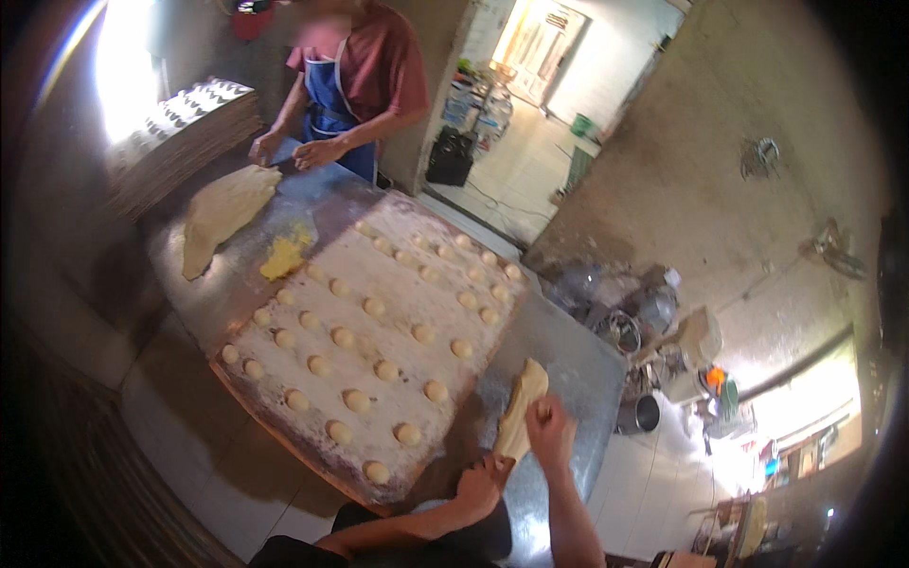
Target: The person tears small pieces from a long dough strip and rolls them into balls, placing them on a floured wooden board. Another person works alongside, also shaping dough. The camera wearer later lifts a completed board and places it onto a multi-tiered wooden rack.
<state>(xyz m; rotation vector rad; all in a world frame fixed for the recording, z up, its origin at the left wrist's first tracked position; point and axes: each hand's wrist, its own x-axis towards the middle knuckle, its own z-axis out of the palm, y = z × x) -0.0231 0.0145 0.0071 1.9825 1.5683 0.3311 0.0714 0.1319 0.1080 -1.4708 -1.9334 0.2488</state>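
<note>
A long, pale strip of dough (521,402) lies on the metal table at the near right. My left hand (481,486) is closed on the strip's near end. Beside its middle, my right hand (551,435) is curled into a fist against or just above the dough; whatever its fingers may hold is hidden. To the left of my hands, a large floured board (398,308) carries several small round dough balls (356,400) in loose rows. The nearest dough ball (376,472) sits close to the board's near corner.
Across the table (587,379), a person in a blue apron (331,104) handles a big slab of dough (227,213). Yellow crumbly matter (287,254) lies beside the board. Stacked boards (189,133) stand at the far left. Pots and buckets (639,414) crowd the floor to the right.
</note>
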